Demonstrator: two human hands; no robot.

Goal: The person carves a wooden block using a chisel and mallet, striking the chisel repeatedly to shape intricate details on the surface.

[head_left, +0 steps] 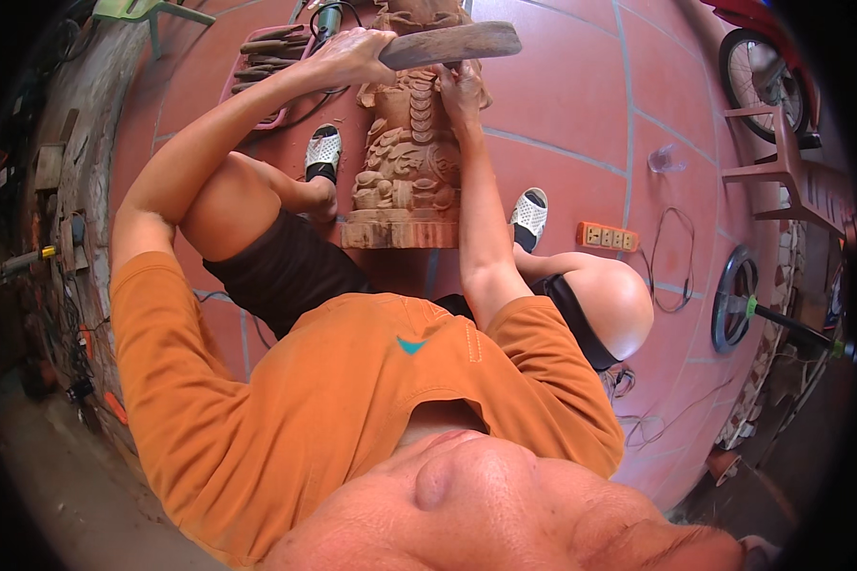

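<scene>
A carved wooden statue [405,171] with layered relief and a thick base is between my feet; whether it stands or lies I cannot tell. My left hand [355,55] is closed round one end of a flat wooden mallet [457,45], which reaches rightward across the statue's upper part. Just below the mallet, my right hand [462,90] is closed against the statue's right side. Whatever its fingers hold is mostly hidden by the mallet and the hand.
Left of the statue, a pink basket [280,120] holds several wooden-handled tools [269,57], beside a green power tool [328,21]. An orange power strip [607,236], loose cable [686,262], clear plastic cup [667,160], plastic chair [781,171] and dark wheel [733,300] are at right.
</scene>
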